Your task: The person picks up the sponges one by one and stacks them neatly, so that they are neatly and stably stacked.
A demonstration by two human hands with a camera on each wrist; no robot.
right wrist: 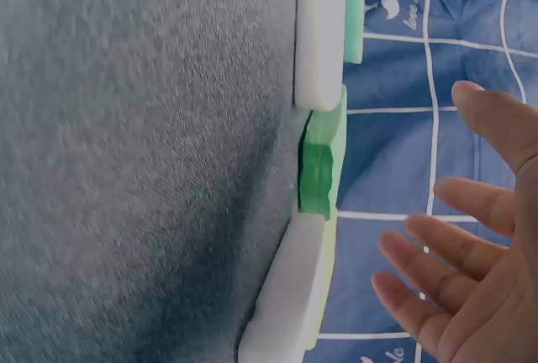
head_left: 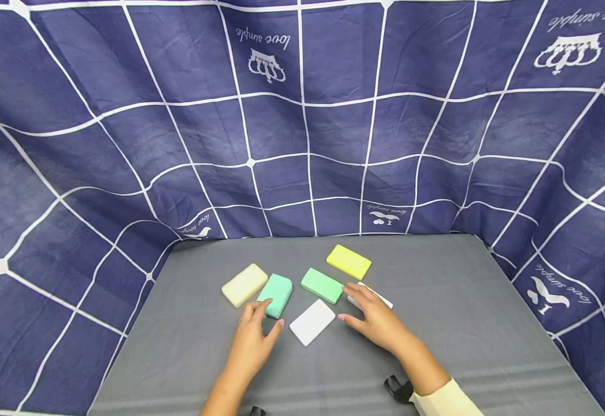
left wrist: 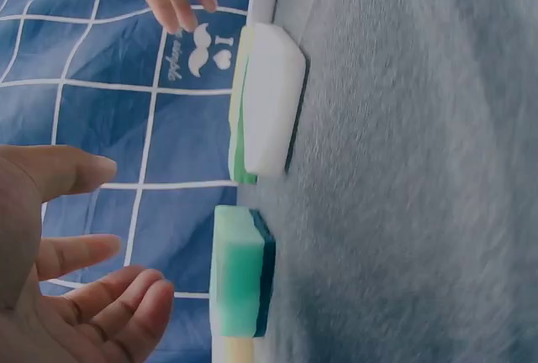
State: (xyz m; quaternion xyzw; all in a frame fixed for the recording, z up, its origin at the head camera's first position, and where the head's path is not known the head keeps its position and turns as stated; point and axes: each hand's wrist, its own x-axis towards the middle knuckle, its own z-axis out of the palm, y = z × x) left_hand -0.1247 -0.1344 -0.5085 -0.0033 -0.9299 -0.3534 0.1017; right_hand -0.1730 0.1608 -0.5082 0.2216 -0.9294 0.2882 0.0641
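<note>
My left hand (head_left: 252, 338) is above the table near a teal sponge (head_left: 277, 292), its fingers loosely spread. In the left wrist view a gap shows between those fingers and the teal sponge (left wrist: 239, 270). Over on the right, my right hand (head_left: 380, 323) hovers with spread fingers, partly covering a white sponge (head_left: 382, 297). Its fingers are apart from the sponges in the right wrist view, where a green sponge (right wrist: 324, 161) stands between two white ones. Another white sponge (head_left: 312, 323) lies flat between my hands. Both hands hold nothing.
A cream sponge (head_left: 245, 286) lies left of the teal one, and a yellow sponge (head_left: 349, 261) is farthest back. Grey cloth covers the table (head_left: 177, 358). A blue curtain (head_left: 333, 133) with white grid lines hangs behind it and at both sides.
</note>
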